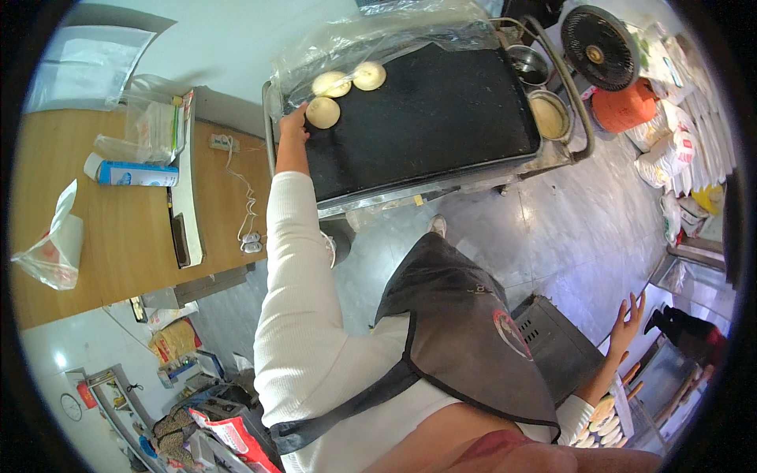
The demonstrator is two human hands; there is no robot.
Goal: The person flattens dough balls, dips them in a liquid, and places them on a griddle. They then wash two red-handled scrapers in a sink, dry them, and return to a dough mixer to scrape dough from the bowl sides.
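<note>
Three flat, pale dough rounds lie at the far left of a large black tray (441,118). My left hand (293,126) is at the tray's left edge, right beside the nearest dough round (323,113). Its thumb and fingers look apart; whether they touch the dough is hard to tell. Behind that piece sit a second dough round (331,84) and a third dough round (369,76), close together, with clear plastic sheeting (315,59) at their far side. Off to the right, my right hand (628,319) is raised in the air, fingers spread, holding nothing.
A metal cart rail (583,118) runs round the tray, with a bowl (549,115) of pale contents beside it. A black fan (601,49) and white sacks (666,150) stand right. Left is a wooden table (118,229). Breads (605,426) lie lower right; another person (690,335) is beyond.
</note>
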